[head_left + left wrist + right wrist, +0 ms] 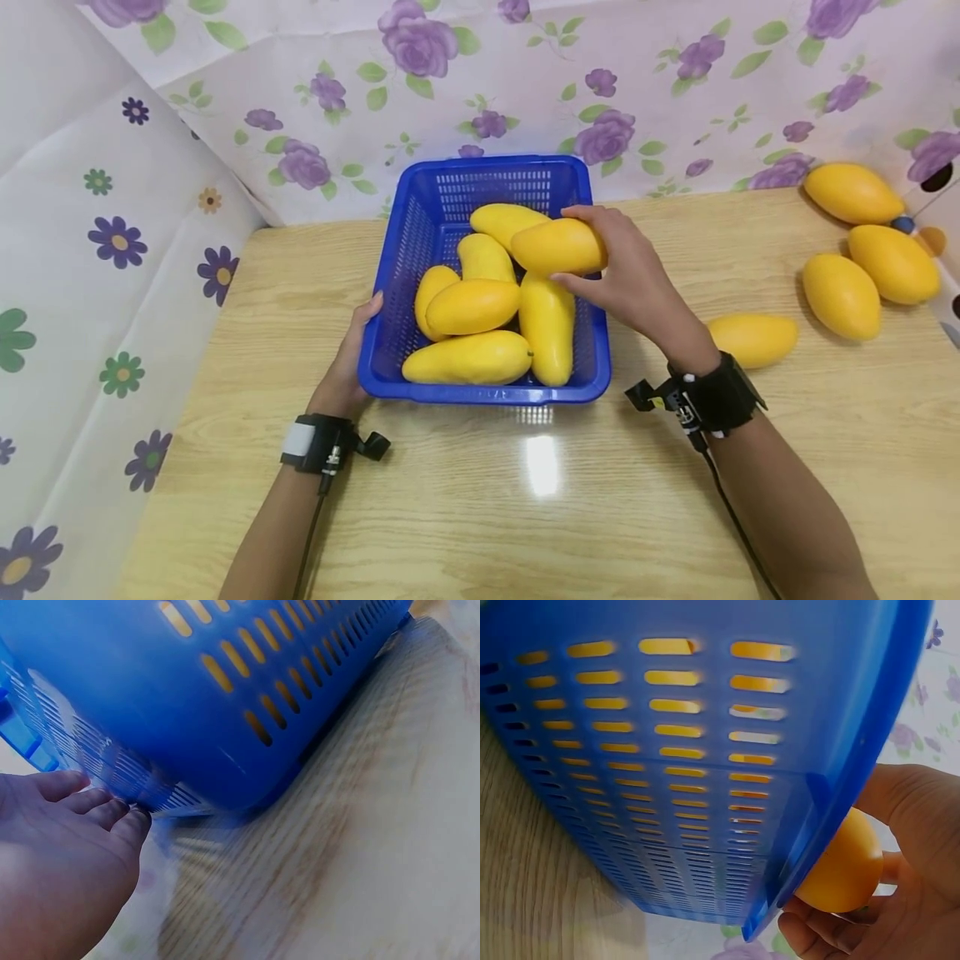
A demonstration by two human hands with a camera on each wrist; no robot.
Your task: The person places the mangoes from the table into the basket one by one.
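A blue plastic basket (483, 392) with slotted walls stands on the table, with several yellow mangoes (467, 358) lying inside. My right hand (626, 267) reaches over the basket's right rim and grips a mango (558, 247) between thumb and fingers, above the other fruit. In the right wrist view the end of this held mango (844, 866) shows beside the rim, partly hidden by it. On the basket's left side, my left hand (348, 354) rests against the outside. Its fingers (94, 801) touch the slotted wall in the left wrist view, fairly straight.
Several more mangoes lie on the table at the right, one mango (753, 339) close to my right wrist and another mango (853, 192) near the back. A flowered sheet (487, 83) covers the wall behind the wooden table (465, 517). Black wrist straps (716, 396) carry cables.
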